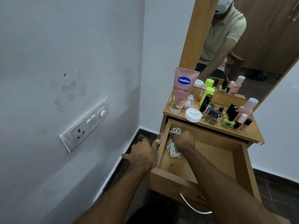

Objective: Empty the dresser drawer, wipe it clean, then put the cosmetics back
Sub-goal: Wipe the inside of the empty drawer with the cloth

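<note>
The wooden dresser drawer [215,160] is pulled out, and nothing but a cloth lies inside it. My right hand [185,140] is inside at the drawer's far left corner and grips a crumpled striped cloth [173,148] against the bottom. My left hand [143,155] holds the drawer's left side wall from outside, thumb over the top edge. The cosmetics stand on the dresser top [252,135]: a pink Vaseline tube [182,89], a white nail polish remover jar [193,115], a lime green bottle [207,95], a pink bottle [246,109] and several small nail polish bottles [227,122].
A mirror in a wooden frame [196,31] rises behind the dresser top and reflects a person in a pale shirt. A switch and socket panel [84,125] is on the wall at left. The drawer's metal handle [192,206] curves at the front. Dark floor lies below.
</note>
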A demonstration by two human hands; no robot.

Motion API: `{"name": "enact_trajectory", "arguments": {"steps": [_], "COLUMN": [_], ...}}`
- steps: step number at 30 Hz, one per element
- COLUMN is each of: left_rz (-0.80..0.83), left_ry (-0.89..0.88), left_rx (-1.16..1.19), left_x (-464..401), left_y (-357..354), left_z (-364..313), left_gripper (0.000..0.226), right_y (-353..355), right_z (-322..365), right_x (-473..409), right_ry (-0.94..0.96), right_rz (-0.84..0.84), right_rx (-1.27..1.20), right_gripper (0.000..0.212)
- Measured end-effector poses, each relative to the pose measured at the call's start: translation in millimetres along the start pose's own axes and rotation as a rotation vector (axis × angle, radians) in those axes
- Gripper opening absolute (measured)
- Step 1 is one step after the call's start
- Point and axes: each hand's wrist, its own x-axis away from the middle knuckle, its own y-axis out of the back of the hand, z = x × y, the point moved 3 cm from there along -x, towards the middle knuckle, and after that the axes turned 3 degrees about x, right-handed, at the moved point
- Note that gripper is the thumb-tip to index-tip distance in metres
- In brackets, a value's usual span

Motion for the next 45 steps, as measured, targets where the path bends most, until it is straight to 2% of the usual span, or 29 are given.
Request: {"name": "enact_trajectory", "arguments": {"steps": [3,6,10,11,12,14,16,19,23,24,25,28,29,31,35,36,39,41,43,45], "left_rz": [0.022,0.033,0.051,0.048,0.046,0.043,0.043,0.049,0.053,0.054,0.055,0.033,0.026,0.002,-0.071,-0.069,-0.012,0.014,0.029,0.038], "left_ry": [0.004,0.004,-0.019,-0.027,-0.033,-0.052,-0.062,-0.073,-0.087,-0.090,-0.091,-0.103,-0.106,-0.135,-0.314,-0.343,-0.371,-0.397,-0.430,-0.450], "left_rx": [-0.015,-0.025,-0.079,-0.102,-0.126,-0.172,-0.196,-0.209,-0.212,-0.221,-0.230,-0.252,-0.258,-0.287,-0.325,-0.316,-0.332,-0.341,-0.349,-0.365], "left_x": [0.0,-0.7,0.6,1.6,2.9,5.8,6.8,6.9,7.8,8.0,8.2,8.1,7.9,8.6,10.8,10.2,7.9,8.0,7.9,7.4], "left_y": [-1.7,-2.3,-2.3,-1.4,-0.3,0.7,1.4,1.3,1.3,1.5,1.2,1.3,1.7,3.5,4.2,3.8,0.3,-0.5,-1.7,-2.7], "left_z": [1.5,1.5,-1.8,-2.6,-3.9,-6.3,-7.4,-7.5,-9.9,-10.7,-10.9,-9.9,-9.6,-10.3,-19.9,-21.7,-23.5,-23.9,-24.9,-26.3], "left_gripper": [0.060,0.056,0.052,0.052,0.052,0.053,0.056,0.060,0.061,0.062,0.062,0.063,0.063,0.065,0.056,0.055,0.055,0.050,0.045,0.046], "right_y": [-9.5,-9.7,3.8,10.0,14.7,16.5,3.7,-8.0,10.6,15.7,18.5,9.2,0.7,-6.2,12.1,13.6,6.2,1.1,-0.4,-3.6], "right_z": [6.7,6.1,1.7,-0.2,-2.5,-4.8,2.6,12.8,11.4,10.8,10.6,10.8,12.1,16.6,17.7,14.8,-4.7,-14.7,-17.6,-16.9], "right_x": [-7.2,-11.3,-18.3,-19.5,-21.1,-17.5,-4.9,-0.4,-13.8,-14.9,-15.6,-5.1,1.1,10.8,13.3,16.4,29.0,30.2,25.2,18.9], "right_ry": [0.049,0.114,0.240,0.235,0.233,0.243,0.293,0.281,0.311,0.317,0.322,0.364,0.393,0.428,0.510,0.557,0.694,0.704,0.701,0.693], "right_rz": [0.042,0.096,0.327,0.337,0.295,0.052,-0.086,-0.005,0.320,0.337,0.291,-0.006,-0.045,-0.022,0.186,0.208,0.259,0.315,0.356,0.329], "right_rx": [0.023,0.096,0.298,0.320,0.338,0.394,0.473,0.398,0.324,0.328,0.344,0.457,0.489,0.511,0.641,0.690,0.765,0.765,0.801,0.850], "right_gripper": [0.043,0.030,0.016,0.014,0.012,0.013,0.012,0.009,0.008,0.008,0.009,0.014,0.017,0.019,0.006,0.010,0.054,0.072,0.074,0.070]}}
